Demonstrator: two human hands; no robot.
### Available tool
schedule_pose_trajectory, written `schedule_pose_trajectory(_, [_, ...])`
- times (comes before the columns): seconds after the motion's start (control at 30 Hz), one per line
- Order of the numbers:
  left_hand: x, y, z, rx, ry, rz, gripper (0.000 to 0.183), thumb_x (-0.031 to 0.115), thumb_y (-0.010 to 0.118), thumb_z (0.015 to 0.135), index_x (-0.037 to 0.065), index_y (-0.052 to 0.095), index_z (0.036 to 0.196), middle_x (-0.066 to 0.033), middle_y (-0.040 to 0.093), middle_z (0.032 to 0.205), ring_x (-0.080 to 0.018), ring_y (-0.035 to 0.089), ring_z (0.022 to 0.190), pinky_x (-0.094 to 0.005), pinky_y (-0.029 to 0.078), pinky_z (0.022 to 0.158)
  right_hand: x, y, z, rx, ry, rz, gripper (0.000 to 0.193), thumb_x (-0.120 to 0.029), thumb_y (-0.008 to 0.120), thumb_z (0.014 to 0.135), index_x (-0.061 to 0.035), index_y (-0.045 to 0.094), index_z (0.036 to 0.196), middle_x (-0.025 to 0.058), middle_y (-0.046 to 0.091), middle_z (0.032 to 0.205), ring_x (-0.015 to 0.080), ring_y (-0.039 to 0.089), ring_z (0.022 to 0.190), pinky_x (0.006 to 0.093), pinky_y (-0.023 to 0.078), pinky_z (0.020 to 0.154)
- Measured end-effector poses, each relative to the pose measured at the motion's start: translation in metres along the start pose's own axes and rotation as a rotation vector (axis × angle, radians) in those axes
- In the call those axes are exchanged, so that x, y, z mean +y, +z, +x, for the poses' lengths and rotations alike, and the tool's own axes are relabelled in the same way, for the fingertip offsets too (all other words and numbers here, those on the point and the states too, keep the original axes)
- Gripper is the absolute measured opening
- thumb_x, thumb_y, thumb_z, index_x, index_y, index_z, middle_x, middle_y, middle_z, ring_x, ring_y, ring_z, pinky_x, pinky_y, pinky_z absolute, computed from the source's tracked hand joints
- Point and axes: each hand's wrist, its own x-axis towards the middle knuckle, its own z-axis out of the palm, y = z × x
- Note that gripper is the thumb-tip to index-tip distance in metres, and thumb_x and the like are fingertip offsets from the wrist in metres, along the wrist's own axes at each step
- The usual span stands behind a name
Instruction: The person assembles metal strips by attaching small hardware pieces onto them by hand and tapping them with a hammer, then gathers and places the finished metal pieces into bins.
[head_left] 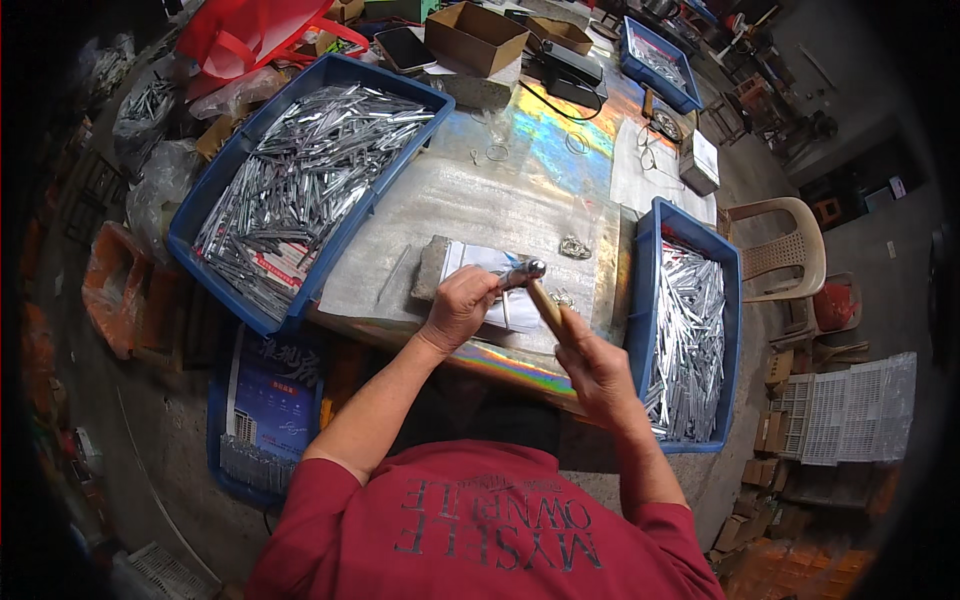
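Observation:
My right hand (597,368) is wrapped round the wooden handle of a hammer (546,308). Its metal head lies right by the fingertips of my left hand (462,304). Those fingers are closed in a pinch, but the hammer head hides what they hold, if anything. Under both hands is a white paper pad (516,318), on a rough grey block (430,268) at the table's near edge. A small heap of shiny metal pieces (573,247) lies beyond the hammer, and more small pieces (562,298) lie beside its handle. One thin metal strip (394,273) rests left of the block.
Blue trays full of thin metal strips stand left (190,232) and right (640,290) of the table (470,195); another blue tray (690,100) is far right. Cardboard boxes (474,38) and a black device (570,70) sit at the back. A beige chair (790,240) stands at right.

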Motion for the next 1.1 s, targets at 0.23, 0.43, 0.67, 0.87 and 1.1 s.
schedule_pose_trajectory(0.23, [0.005,-0.003,0.001,-0.002,-0.006,-0.031,0.012,0.002,0.061,0.064,0.003,0.052,0.071,-0.0090,0.051,0.065,-0.0261,0.051,0.060,-0.0317,0.041,0.054,-0.034,-0.029,0.006,0.353,-0.148,0.044,0.046,0.002,0.052,0.073,0.0012,0.038,0.117,0.0190,0.054,0.100,0.0237,0.058,0.079,0.0296,0.044,0.065])
schedule_pose_trajectory(0.43, [0.003,-0.002,0.006,-0.016,0.037,-0.038,0.012,0.002,0.062,0.065,0.004,0.051,0.070,-0.0086,0.049,0.061,-0.0250,0.049,0.056,-0.0304,0.039,0.050,-0.019,-0.023,0.009,0.019,-0.089,-0.276,0.049,0.002,0.055,0.069,-0.0079,0.043,0.116,0.0146,0.050,0.063,0.0298,0.051,0.055,0.0349,0.041,0.051])
schedule_pose_trajectory(0.67, [0.007,-0.004,0.004,0.021,0.031,-0.008,0.012,0.001,0.062,0.064,0.004,0.050,0.068,-0.0079,0.049,0.060,-0.0246,0.049,0.056,-0.0303,0.039,0.049,-0.046,-0.036,0.001,0.493,-0.067,0.175,0.049,0.003,0.056,0.068,-0.0022,0.042,0.115,0.0167,0.055,0.075,0.0267,0.051,0.054,0.0315,0.043,0.051])
schedule_pose_trajectory(0.87, [0.004,-0.003,0.003,-0.058,0.047,0.000,0.014,-0.002,0.059,0.062,0.003,0.050,0.072,-0.0091,0.049,0.062,-0.0261,0.050,0.059,-0.0322,0.041,0.053,-0.003,-0.006,-0.003,-0.068,-0.013,-0.328,0.047,0.002,0.053,0.073,-0.0041,0.040,0.118,0.0109,0.059,0.078,0.0186,0.056,0.064,0.0288,0.044,0.059])
schedule_pose_trajectory(1.1, [0.005,-0.003,0.004,0.009,0.031,-0.011,0.010,0.002,0.062,0.064,0.003,0.053,0.069,-0.0087,0.051,0.061,-0.0243,0.050,0.055,-0.0297,0.040,0.049,0.040,-0.001,-0.019,0.287,0.433,0.593,0.047,-0.004,0.049,0.079,-0.0082,0.034,0.124,0.0021,0.048,0.062,0.0065,0.044,0.045,0.0191,0.037,0.041])
